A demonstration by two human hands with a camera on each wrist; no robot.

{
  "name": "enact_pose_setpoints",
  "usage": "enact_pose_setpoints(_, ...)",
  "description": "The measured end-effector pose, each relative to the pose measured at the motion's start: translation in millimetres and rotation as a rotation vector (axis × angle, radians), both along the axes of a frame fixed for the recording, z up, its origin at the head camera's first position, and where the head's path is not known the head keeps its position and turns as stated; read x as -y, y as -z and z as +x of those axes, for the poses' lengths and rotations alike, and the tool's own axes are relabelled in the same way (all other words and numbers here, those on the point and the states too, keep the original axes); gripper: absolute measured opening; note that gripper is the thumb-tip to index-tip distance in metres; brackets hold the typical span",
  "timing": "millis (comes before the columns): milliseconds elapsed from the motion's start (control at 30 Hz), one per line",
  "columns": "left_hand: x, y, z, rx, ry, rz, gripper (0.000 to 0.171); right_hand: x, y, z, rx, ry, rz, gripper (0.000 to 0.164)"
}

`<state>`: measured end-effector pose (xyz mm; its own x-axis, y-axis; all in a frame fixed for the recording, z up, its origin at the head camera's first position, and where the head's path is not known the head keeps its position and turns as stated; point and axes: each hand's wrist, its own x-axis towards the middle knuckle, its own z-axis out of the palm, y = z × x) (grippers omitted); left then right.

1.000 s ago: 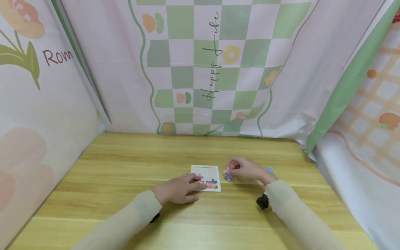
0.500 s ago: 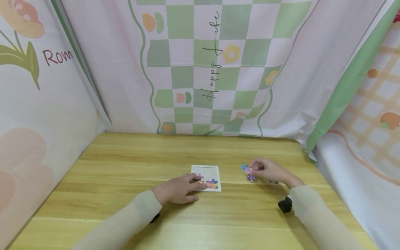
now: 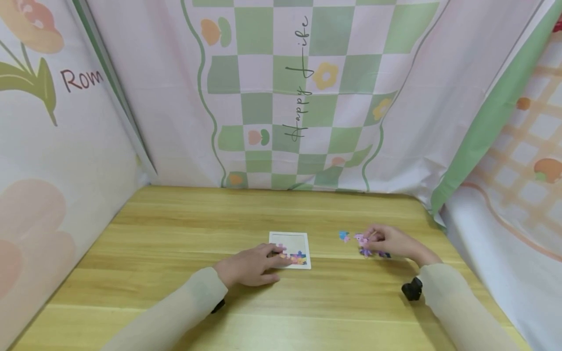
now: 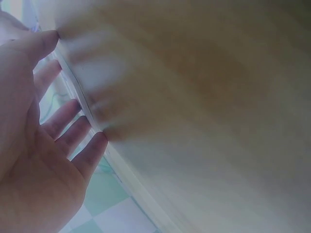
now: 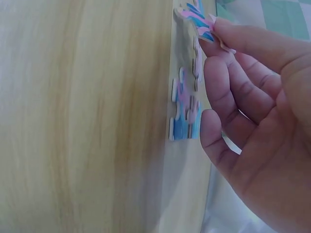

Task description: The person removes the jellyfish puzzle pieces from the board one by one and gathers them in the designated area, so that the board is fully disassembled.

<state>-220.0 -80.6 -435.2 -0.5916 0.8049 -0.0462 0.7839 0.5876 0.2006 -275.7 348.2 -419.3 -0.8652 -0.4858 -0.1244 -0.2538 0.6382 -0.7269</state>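
My left hand (image 3: 251, 265) rests on the left side of a white puzzle tray (image 3: 308, 251), its fingers extended across the tray's lower part. Several colourful jigsaw pieces (image 3: 299, 257) lie inside the tray's lower section; some are partly covered by those fingers. To the right of the tray, my right hand (image 3: 390, 241) pinches a pink, blue and white jigsaw piece (image 5: 198, 22) between thumb and fingertip, tilted above the table. Loose blue and pink pieces (image 5: 181, 119) lie beneath that hand. In the left wrist view, the left hand's fingertips touch the far edge.
A blue and pink piece (image 3: 344, 236) lies between the tray and the right hand. A dark piece (image 3: 385, 254) sits partly beneath the right hand. Printed curtains (image 3: 298, 97) stand behind and on both sides of the wooden table (image 3: 210, 209).
My right hand has moved right, away from the tray, carrying the jigsaw piece. The blue piece on the table is now uncovered. My left hand has stayed in place.
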Motion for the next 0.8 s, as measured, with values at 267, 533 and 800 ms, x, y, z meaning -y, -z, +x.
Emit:
enact_pose_setpoints(267,0.0,0.5,-0.2,-0.003,0.000,0.005,0.050,-1.1,4.0,-3.1,0.003,0.037,0.021,0.023)
enact_pose_setpoints(533,-0.3,-0.5,0.7,0.010,-0.003,0.000,0.051,-0.1,6.3,-4.5,0.000,0.065,0.057,0.025)
enact_pose_setpoints(800,-0.1,1.5,-0.2,-0.047,0.026,-0.012,0.050,0.3,8.5,-5.9,-0.007,0.081,0.061,0.029)
